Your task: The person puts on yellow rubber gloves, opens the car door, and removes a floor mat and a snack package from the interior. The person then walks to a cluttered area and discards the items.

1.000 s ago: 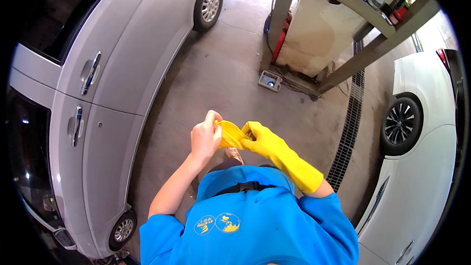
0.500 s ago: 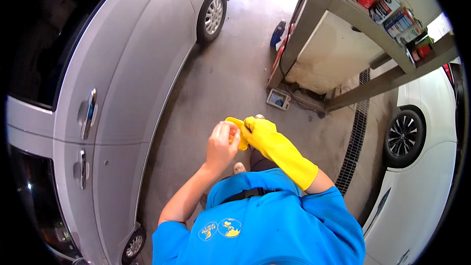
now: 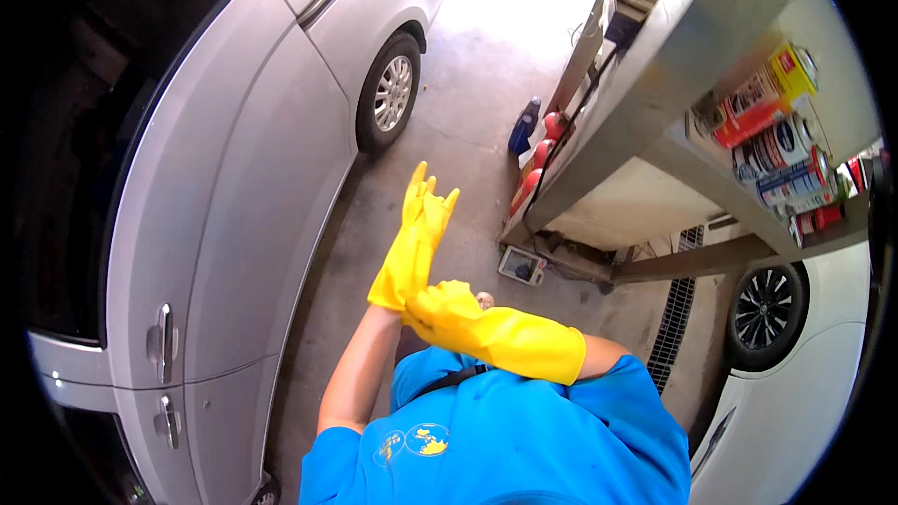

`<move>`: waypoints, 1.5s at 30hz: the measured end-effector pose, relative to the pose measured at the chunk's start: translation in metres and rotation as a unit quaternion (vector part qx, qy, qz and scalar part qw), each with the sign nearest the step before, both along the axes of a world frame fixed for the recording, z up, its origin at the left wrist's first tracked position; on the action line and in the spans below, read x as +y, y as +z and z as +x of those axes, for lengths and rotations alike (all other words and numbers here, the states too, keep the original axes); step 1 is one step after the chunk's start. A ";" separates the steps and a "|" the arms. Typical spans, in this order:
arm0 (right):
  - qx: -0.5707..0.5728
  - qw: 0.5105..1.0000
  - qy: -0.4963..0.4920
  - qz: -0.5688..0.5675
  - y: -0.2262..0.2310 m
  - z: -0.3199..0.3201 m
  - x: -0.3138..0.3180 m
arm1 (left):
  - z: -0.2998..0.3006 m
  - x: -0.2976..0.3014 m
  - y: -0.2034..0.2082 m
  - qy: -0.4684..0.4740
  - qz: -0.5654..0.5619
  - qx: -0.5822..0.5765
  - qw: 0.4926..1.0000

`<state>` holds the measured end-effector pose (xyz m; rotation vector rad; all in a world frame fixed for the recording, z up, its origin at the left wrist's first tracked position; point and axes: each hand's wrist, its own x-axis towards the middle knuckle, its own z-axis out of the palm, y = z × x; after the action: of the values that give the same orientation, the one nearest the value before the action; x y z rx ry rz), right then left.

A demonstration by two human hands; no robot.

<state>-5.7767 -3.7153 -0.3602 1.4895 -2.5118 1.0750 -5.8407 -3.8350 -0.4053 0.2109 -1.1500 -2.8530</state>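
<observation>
My left hand (image 3: 418,224) is raised, fingers spread and pointing up, inside a yellow rubber glove (image 3: 404,266) that reaches just past the wrist. My right hand (image 3: 440,307), in a longer yellow rubber glove (image 3: 510,337) covering the forearm, is closed on the cuff of the left glove at the wrist. Both arms come up from my blue shirt at the lower edge. My left forearm is bare below the cuff.
A silver car (image 3: 234,159) stands close on the left with its door handles (image 3: 165,341) in view. A metal shelf rack (image 3: 673,93) with cans and bottles stands at right. A white car (image 3: 804,383) is at lower right. A floor drain grate (image 3: 675,318) runs beside it.
The left hand was bare and holding a bunched yellow glove; now it is inside the glove and raised, with the right hand gripping its cuff. The view has tilted toward the shelf.
</observation>
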 end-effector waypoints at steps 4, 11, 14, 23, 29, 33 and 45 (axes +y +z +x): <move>-0.038 0.998 0.023 -0.037 -0.010 -0.026 -0.035 | -0.099 -0.046 -0.033 0.005 0.091 0.063 0.994; 0.035 0.999 -0.025 -0.019 -0.037 -0.115 -0.095 | -0.238 -0.049 -0.002 -0.119 0.164 0.140 0.969; 0.016 0.999 -0.013 -0.050 -0.008 -0.157 -0.131 | -0.279 -0.068 0.020 -0.173 0.183 0.189 0.949; -0.090 0.971 -0.051 -0.214 -0.038 -0.229 -0.250 | -0.322 -0.147 0.068 -0.204 0.209 0.020 0.956; -0.293 0.952 -0.084 -0.014 0.042 -0.295 -0.224 | -0.382 -0.158 0.068 -0.240 0.165 0.010 0.957; -0.326 0.928 -0.179 -0.038 0.036 -0.328 -0.178 | -0.422 -0.137 0.069 -0.284 0.036 0.081 0.955; -0.243 0.824 -0.470 -0.202 0.016 -0.363 -0.010 | -0.543 -0.003 0.123 -0.390 -0.193 0.250 0.865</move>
<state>-6.1394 -3.7258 -0.3444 -0.2145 -2.4722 1.6707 -6.3840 -3.8379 -0.2818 -1.1961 -1.9275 -2.8007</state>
